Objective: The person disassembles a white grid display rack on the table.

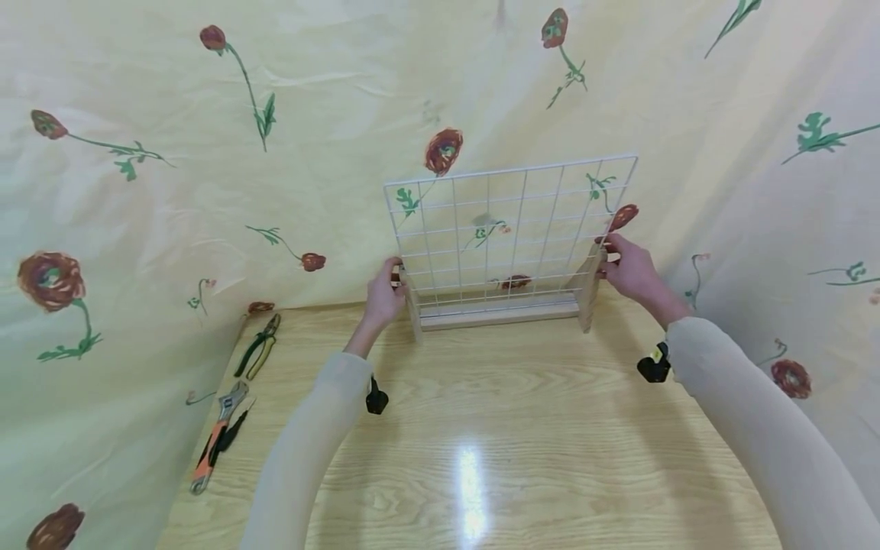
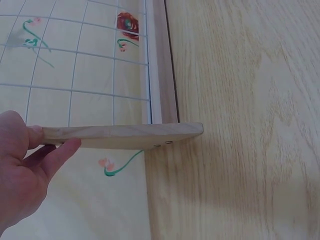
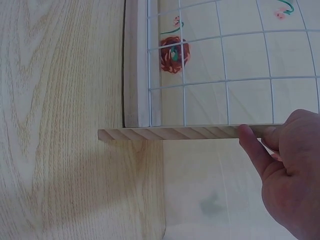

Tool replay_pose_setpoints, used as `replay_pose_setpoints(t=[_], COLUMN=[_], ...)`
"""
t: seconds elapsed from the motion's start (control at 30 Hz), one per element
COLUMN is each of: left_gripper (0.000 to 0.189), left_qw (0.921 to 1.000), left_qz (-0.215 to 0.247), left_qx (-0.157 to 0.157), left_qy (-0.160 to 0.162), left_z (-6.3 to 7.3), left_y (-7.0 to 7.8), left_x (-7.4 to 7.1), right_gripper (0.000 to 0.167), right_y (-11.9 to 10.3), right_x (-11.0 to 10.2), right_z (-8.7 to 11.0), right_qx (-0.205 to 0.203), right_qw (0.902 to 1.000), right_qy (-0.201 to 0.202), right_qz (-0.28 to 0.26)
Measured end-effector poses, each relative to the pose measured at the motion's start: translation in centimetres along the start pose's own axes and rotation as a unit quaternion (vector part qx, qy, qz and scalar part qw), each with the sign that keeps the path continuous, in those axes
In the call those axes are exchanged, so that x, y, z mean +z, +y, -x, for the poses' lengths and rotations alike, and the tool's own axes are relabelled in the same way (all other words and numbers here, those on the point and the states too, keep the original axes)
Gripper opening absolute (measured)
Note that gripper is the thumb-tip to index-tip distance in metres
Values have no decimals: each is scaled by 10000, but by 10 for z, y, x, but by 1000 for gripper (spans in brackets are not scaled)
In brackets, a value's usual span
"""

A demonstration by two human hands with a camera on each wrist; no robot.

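Observation:
A white wire grid point(image 1: 509, 172) stands upright in a wooden frame at the back of the table in the head view. A wooden rail point(image 1: 498, 314) runs along its foot between two side boards. My left hand point(image 1: 385, 296) pinches the upper end of the left side board point(image 2: 120, 132), thumb and fingers on opposite faces. Two small screw heads point(image 2: 169, 142) show low on that board. On the other side, my right hand point(image 1: 630, 269) pinches the right side board point(image 3: 170, 133) near its top. Some right fingers are hidden behind the board.
At the table's left side lie pliers point(image 1: 257, 349), an adjustable wrench point(image 1: 218, 434) with orange and black grips, and a slim black-handled tool point(image 1: 234, 432). Flower-patterned cloth point(image 1: 330, 168) hangs behind and at both sides of the wood-grain table point(image 1: 550, 428).

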State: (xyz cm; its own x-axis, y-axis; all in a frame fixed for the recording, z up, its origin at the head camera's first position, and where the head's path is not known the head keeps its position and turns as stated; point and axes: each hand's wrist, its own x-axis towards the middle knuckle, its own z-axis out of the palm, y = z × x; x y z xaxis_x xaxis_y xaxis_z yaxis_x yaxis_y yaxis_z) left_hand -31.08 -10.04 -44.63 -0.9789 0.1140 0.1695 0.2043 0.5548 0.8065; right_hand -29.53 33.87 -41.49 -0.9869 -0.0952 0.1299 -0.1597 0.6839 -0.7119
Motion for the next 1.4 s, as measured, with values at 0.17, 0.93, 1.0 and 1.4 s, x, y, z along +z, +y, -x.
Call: replay_pose_setpoints(t=[0.17,0.93,1.0,1.4], left_gripper=[57,53,53,53], left_qw=[10000,9998,9997,9998], left_qz=[15,203,247,179], left_qx=[29,82,64,-6], left_qy=[19,-39,-34,-39], left_z=[3,22,23,35], left_y=[-2,-1,-1,-1], left_x=[1,-4,-5,-9], right_gripper=[45,44,44,43], right_y=[1,0,1,-3], right_x=[0,2,2,3], right_z=[1,7,7,11], right_qx=[38,-182,-209,-362], right_qw=[10000,9994,9993,9991], right_qy=[-59,-94,-97,-109], right_qz=[29,272,311,166])
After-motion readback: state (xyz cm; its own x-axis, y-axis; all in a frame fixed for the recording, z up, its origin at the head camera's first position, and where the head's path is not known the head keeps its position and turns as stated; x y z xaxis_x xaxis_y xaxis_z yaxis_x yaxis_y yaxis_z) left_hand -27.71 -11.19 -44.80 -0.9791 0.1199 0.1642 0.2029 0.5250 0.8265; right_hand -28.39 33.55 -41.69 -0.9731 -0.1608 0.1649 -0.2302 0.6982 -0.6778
